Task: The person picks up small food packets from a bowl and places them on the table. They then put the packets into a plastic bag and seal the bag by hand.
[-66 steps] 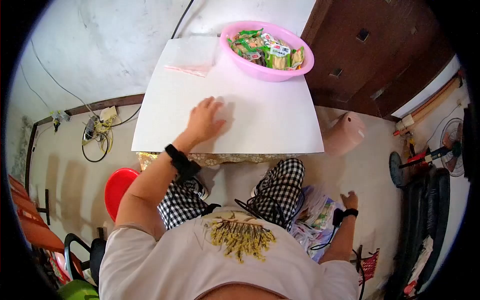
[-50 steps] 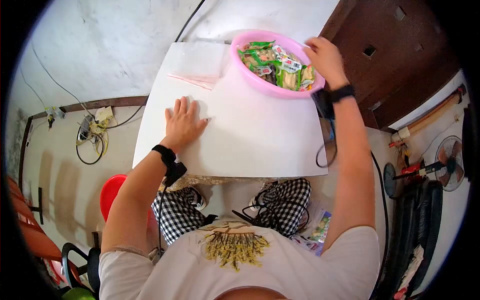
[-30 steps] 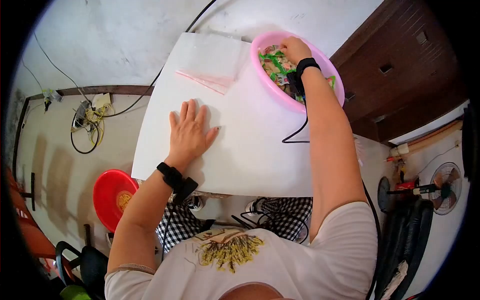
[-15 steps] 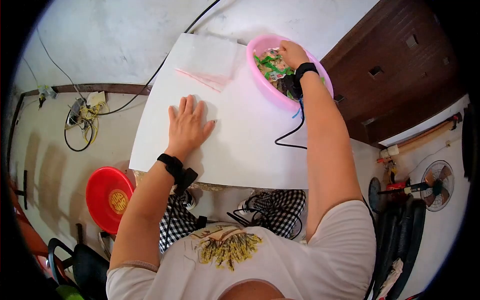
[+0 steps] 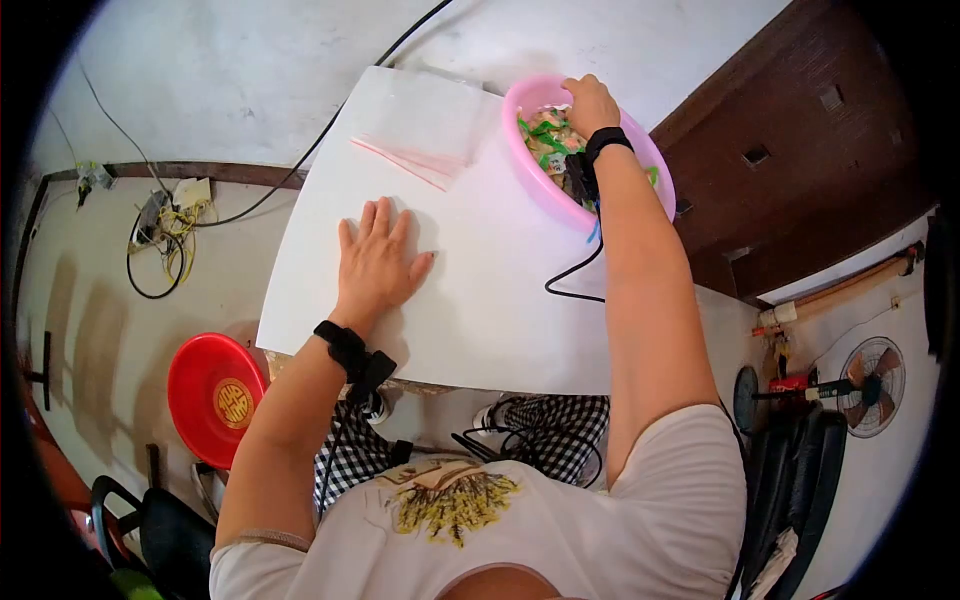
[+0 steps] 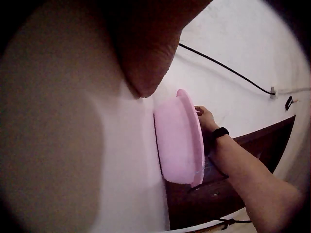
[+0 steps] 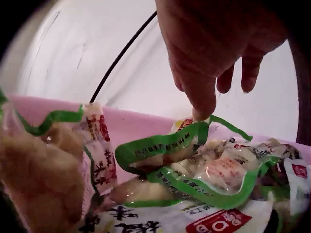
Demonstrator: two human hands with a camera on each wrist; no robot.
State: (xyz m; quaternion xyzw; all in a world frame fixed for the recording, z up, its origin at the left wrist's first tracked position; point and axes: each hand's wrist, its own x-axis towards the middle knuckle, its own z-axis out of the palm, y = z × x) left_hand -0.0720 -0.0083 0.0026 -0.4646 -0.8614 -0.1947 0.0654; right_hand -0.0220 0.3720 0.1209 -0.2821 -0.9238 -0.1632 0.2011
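Observation:
My left hand (image 5: 376,262) lies on the white tabletop (image 5: 480,300), palm down, fingers spread. At the far right stands a pink basin (image 5: 542,180) filled with food packets (image 7: 209,177) that have clear windows and green edges. Over its far side reaches my right hand (image 5: 592,104). In the right wrist view one fingertip of that hand (image 7: 214,53) comes right down to a packet's green edge, while two other fingers hang free; I cannot tell whether it pinches the packet. The left wrist view shows the basin from outside, its contents hidden.
Clear plastic bags (image 5: 415,125) with red edges lie at the table's back left. A red basin (image 5: 212,400) stands left of the table. Behind runs a white wall with a black cable (image 5: 330,125); a brown door (image 5: 770,140) is at right, a fan (image 5: 872,385) beyond.
My right hand came up from the floor at right, crossed to the pink basin and went in among the packets. My left hand settled flat on the table. The view has turned and shifted.

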